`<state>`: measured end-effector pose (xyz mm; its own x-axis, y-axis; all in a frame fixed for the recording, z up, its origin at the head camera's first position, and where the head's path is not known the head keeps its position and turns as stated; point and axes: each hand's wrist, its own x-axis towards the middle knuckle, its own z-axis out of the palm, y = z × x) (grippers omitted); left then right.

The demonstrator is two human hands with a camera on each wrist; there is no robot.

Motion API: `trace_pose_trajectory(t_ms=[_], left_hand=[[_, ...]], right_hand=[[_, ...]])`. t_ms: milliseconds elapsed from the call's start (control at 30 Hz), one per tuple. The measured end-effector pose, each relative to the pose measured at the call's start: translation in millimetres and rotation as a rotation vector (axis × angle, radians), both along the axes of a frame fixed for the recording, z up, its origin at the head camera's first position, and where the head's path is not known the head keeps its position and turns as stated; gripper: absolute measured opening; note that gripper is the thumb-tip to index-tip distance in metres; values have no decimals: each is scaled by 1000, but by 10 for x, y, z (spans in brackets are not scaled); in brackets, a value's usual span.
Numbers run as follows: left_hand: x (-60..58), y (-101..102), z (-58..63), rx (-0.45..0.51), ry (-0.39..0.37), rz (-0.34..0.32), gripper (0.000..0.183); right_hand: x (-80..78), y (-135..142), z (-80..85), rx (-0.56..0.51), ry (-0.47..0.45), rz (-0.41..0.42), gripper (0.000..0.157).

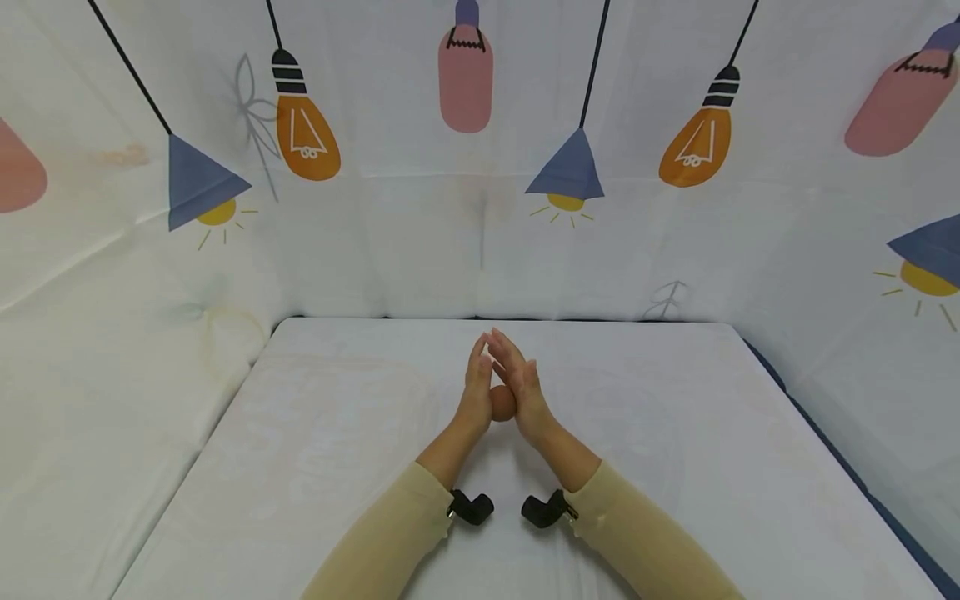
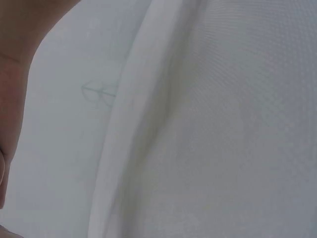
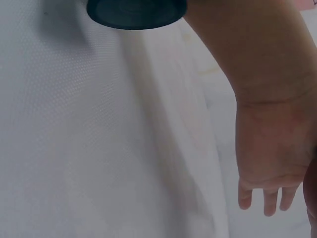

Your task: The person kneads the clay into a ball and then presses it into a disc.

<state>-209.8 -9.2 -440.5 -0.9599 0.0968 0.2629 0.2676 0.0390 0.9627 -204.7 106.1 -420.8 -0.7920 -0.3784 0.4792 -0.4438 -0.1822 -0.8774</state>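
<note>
A reddish-brown ball (image 1: 502, 403) sits between my two palms, above the middle of the white table. My left hand (image 1: 477, 393) presses it from the left, its fingers pointing up and away. From the right, my right hand (image 1: 528, 398) presses the same ball with straight fingers. The two hands lean together and their fingertips meet, or nearly so, above the ball. In the right wrist view, a hand (image 3: 272, 144) appears at the right with several fingertips extended. The left wrist view catches only part of a hand (image 2: 11, 99) at its left edge; the ball cannot be made out there.
The white-covered table (image 1: 337, 467) reaches out around both arms. Behind it hangs a pale cloth (image 1: 405, 242) printed with lamps and bulbs. A black wrist camera (image 1: 471, 507) is on the left wrist and another camera (image 1: 544, 509) on the right, facing each other.
</note>
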Motion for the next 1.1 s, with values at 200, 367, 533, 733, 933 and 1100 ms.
trace_pose_trajectory(t_ms=[200, 367, 533, 733, 933, 1100], left_hand=[[10, 19, -35, -68, -17, -115, 84], [50, 30, -41, -49, -126, -198, 72], [81, 39, -27, 48, -115, -253, 75], [106, 60, 12, 102, -50, -233, 76], [79, 72, 2, 139, -18, -108, 62], [79, 57, 41, 106, -40, -20, 78]], right_hand=[[-75, 42, 38, -27, -5, -65, 90], [-154, 65, 20, -56, -13, -115, 89], [-212, 73, -33, -41, -7, -158, 72], [-228, 78, -122, 25, -26, -144, 65], [-185, 24, -197, 69, -9, -86, 73], [-119, -35, -195, 62, 20, -47, 72]])
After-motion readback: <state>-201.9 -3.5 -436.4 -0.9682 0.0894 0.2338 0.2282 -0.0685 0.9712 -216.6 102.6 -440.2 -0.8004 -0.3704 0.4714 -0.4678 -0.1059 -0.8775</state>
